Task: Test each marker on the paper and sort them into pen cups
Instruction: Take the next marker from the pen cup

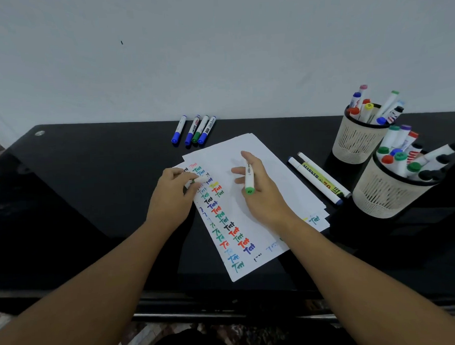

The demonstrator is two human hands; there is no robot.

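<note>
Cap off, green marker up for its test!

The right hand (258,189) grips the green marker (248,178) over the paper (262,155), forefinger stretched out, tip apparently pointing away (it's hidden). The left hand (173,192) pinches what looks like its cap (199,179) above the scribbled rows. Next: tip down on a blank patch, then recap and drop it in a pen cup (359,142).

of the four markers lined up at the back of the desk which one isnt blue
The green-capped marker, third from the left; the other three have blue caps.
</note>
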